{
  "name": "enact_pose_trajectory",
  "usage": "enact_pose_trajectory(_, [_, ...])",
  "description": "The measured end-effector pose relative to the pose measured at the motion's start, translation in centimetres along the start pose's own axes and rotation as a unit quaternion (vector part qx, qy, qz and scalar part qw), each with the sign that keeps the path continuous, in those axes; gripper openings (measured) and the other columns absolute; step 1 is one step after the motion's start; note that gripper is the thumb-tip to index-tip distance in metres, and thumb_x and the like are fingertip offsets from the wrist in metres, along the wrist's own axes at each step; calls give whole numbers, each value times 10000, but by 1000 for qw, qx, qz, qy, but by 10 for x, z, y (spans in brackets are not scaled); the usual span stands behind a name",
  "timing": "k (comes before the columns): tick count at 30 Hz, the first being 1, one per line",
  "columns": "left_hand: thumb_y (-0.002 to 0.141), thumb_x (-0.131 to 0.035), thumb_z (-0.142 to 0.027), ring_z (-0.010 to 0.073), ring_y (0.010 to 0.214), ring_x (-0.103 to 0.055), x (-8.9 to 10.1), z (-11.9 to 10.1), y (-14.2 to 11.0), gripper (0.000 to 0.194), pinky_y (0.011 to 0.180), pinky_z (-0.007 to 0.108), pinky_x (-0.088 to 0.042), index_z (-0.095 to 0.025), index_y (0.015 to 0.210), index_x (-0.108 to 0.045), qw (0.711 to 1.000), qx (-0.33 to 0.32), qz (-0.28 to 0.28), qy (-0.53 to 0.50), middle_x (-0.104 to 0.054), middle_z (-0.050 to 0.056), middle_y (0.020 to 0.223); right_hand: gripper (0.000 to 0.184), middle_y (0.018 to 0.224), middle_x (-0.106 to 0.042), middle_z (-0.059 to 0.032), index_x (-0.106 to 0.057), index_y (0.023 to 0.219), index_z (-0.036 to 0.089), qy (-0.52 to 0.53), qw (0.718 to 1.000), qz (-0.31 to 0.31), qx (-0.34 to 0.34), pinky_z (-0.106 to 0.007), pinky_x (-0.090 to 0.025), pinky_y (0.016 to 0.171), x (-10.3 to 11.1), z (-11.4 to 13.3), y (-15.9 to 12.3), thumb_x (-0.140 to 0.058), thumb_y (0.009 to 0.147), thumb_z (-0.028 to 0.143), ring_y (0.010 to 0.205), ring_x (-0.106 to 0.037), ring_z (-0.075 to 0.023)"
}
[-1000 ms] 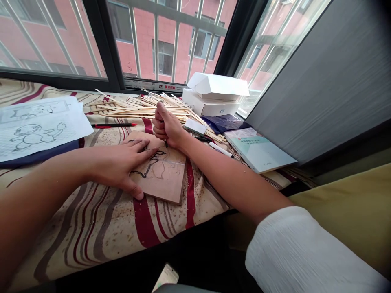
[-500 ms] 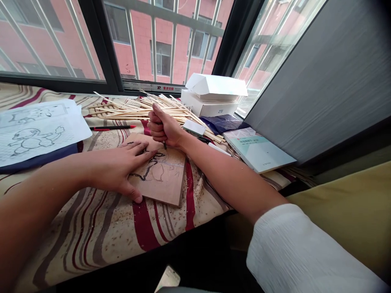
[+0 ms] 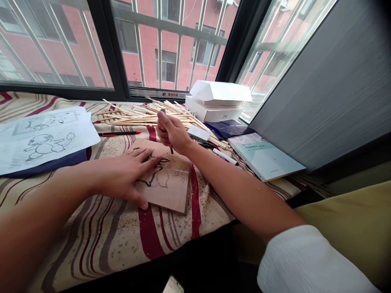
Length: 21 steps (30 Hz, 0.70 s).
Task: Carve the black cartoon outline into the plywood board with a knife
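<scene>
Right hand (image 3: pixel 171 133): your grip has shifted on a slim pointed tool (image 3: pixel 170 149), tip by the edge of the wooden board (image 3: pixel 166 191).
Left hand (image 3: pixel 122 175): spread wide, pressing the board.

The left arm (image 3: pixel 61 191) enters from the lower left of the view and runs nearly level toward the centre, bare to the wrist. The left hand (image 3: pixel 125 175) lies palm down and open, with the fingers (image 3: pixel 143 156) spread and pointing right and the thumb (image 3: pixel 138 200) set well apart, angled downward. The right forearm (image 3: pixel 241 189) enters from the lower right and rises diagonally toward the centre; a white sleeve (image 3: pixel 305 260) covers the arm nearer the elbow. The right hand (image 3: pixel 171 132) is closed in a firm grip, fingers curled, just beyond the left fingertips and not touching them.
</scene>
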<state>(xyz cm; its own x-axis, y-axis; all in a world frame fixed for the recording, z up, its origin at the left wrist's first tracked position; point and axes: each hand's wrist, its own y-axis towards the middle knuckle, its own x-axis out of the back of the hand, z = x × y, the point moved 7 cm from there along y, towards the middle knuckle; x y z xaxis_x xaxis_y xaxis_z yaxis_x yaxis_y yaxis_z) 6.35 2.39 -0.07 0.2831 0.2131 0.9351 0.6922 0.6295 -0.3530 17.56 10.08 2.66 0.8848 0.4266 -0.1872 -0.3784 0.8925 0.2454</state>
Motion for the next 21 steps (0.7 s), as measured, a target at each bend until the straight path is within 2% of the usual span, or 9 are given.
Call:
enact_pose_trajectory(5, [676,-696,-891,493,1629,-103,-3,2,0,1412,1284,629,-221,-231,1721,-14,1000,14,14,-9,-75,261,1773,525,546,-302,76,-335,660,231,-81,997,-11,16,-202,-208,399,-9,-5,3,-530,1078,482,472,-250,-67])
enact_pose_trajectory(11, [657,-714,-884,485,1630,-117,-3,2,2,1425,1294,598,-217,-202,1723,-60,1000,14,5,-15,-114,252,1772,496,597,-390,49,-400,668,210,-185,980,-21,68,-192,-303,467,-8,-6,7,-497,1101,432,526,-355,-66])
enact_pose_trajectory(13, [651,-699,-899,484,1625,-153,-2,2,3,1425,1288,585,-240,-209,1724,-64,1000,4,-6,-18,-142,241,1773,500,595,-411,48,-418,667,205,-205,976,-7,79,-198,-302,473,-12,-7,6,-509,1094,447,528,-364,-65])
enact_pose_trajectory(15, [644,-689,-910,483,1617,-183,0,2,4,1428,1283,570,-257,-221,1725,-60,1000,-9,-16,-22,-163,224,1775,514,578,-397,57,-413,663,205,-200,977,53,58,-205,-266,453,-21,-10,5,-525,1081,481,510,-340,-63])
enact_pose_trajectory(17, [622,-688,-924,480,1613,-197,-1,4,7,1431,1289,560,-243,-235,1725,-91,1000,-8,-17,-20,-160,217,1777,535,559,-349,73,-386,665,212,-170,977,126,11,-209,-216,434,-30,-16,3,-507,1077,532,481,-273,-63])
enact_pose_trajectory(18, [596,-687,-939,484,1609,-206,-2,7,8,1466,1285,566,-246,-235,1725,-72,1000,0,-13,-19,-158,228,1774,546,553,-315,81,-363,671,219,-148,978,144,-17,-211,-193,428,-31,-18,3,-477,1080,563,470,-227,-65])
enact_pose_trajectory(19, [592,-674,-950,488,1604,-217,-3,9,9,1481,1276,577,-256,-248,1725,-30,1000,7,-12,-22,-152,225,1776,555,548,-273,89,-333,680,227,-123,982,141,-39,-217,-164,422,-29,-20,5,-436,1085,590,466,-171,-71])
enact_pose_trajectory(21, [609,-653,-953,507,1599,-207,-3,10,11,1485,1258,594,-275,-248,1720,35,999,-2,-22,-28,-147,207,1781,557,553,-200,96,-276,704,241,-85,990,80,-82,-234,-121,418,-18,-26,12,-363,1092,631,481,-94,-90])
